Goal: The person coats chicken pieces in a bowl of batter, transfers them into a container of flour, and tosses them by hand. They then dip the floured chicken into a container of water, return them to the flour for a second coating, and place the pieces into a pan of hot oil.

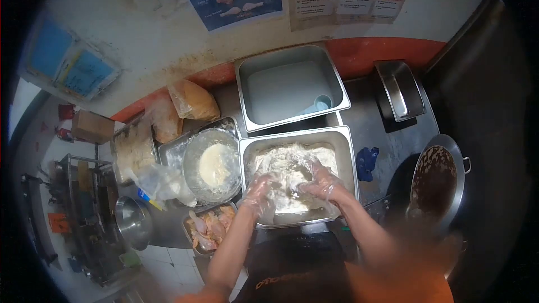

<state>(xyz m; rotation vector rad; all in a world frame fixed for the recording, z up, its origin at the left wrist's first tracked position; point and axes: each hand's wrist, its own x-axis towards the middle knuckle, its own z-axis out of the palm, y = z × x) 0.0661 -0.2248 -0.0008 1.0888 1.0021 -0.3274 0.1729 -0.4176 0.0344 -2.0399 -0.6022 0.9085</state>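
A deep steel pan (352, 163) holds white flour (325, 153). Both my hands are inside it in clear plastic gloves. On the left side of the flour is my left hand (260, 192), its fingertips hidden by flour and glove glare. My right hand (321, 182) reaches in from the right, with its fingers spread over the flour; what lies under them is hard to make out. Just left of the pan stands a round steel bowl (193, 160) with pale batter or flour in it. Raw chicken pieces (209, 229) lie in a small tray below that bowl.
Behind the pan is a larger steel container (292, 84) of liquid with a blue scoop (321, 102). To the right are a blue cloth (368, 164), an empty narrow steel pan (400, 92) and a wok (437, 182) of dark oil. Bags (193, 101) stand at the back left.
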